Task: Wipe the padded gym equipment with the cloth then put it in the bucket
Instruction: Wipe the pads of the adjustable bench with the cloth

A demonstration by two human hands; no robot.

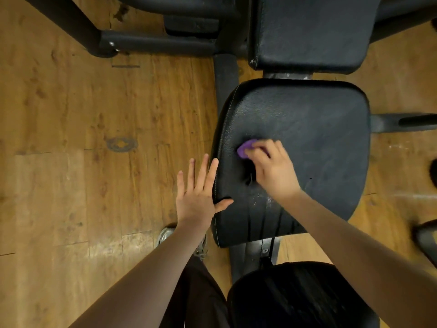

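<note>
Wiping near the seat pad's (pixel 307 129) left edge, the right hand (pixel 272 171) holds the bunched purple cloth (pixel 246 149) in curled fingers; the left hand (pixel 198 192) braces flat, fingers spread. The small wad could skip the torn front seams.

gym – black padded seat (pixel 295 150), back pad (pixel 312 31), steel machine frame (pixel 151 43) – worn wood floor (pixel 71 138)

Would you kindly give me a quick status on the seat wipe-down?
Right hand pressing purple cloth on the seat pad. Left hand open, bracing the pad's edge. Bucket not in view. Nothing in the way.
</note>
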